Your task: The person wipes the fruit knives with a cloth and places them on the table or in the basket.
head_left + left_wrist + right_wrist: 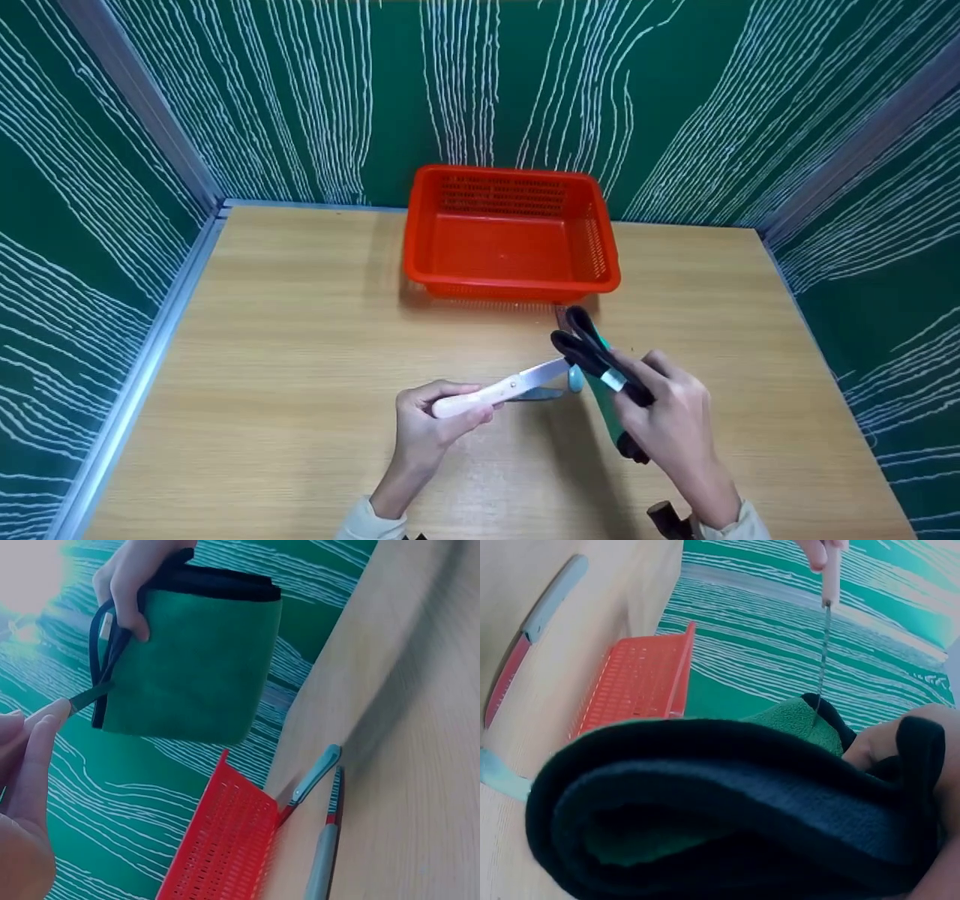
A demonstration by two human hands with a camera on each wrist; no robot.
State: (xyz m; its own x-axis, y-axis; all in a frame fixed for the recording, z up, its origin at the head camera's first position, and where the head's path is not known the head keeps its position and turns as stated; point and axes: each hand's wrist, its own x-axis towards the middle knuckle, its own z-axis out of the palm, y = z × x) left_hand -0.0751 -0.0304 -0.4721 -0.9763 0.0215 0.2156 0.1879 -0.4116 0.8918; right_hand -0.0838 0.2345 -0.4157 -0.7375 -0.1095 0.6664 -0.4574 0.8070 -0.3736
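Head camera view: above a pale wood-grain table [285, 337], a left hand [431, 424] at 8 o'clock pinches between thumb and fingers a white-handled knife with a serrated steel blade [513, 385], its tip aimed at roughly 2 o'clock. At 4 o'clock, a right hand [679, 412] has its fingers clamped on a thick folded green cloth bundle with black trim and looped black straps [199, 664], held up off the wood. The tip meets or just overlaps the bundle's strap side; whether it presses the fabric cannot be told. Careful work, by the look of it, calls for a firm hold on the handle, a flat blade and slow, light contact, with the serrations turned from the right fingers, which sit near the tip. Pinning the loose loops under those fingers would likely prevent a snag. Below lie a teal-handled knife [319, 774] and a grey-handled knife [322, 855], both with reddish-looking blades, so the bundle is best carried clear of them. A red rectangular perforated plastic basket [517, 286] stands at 12 o'clock, beyond both hands.
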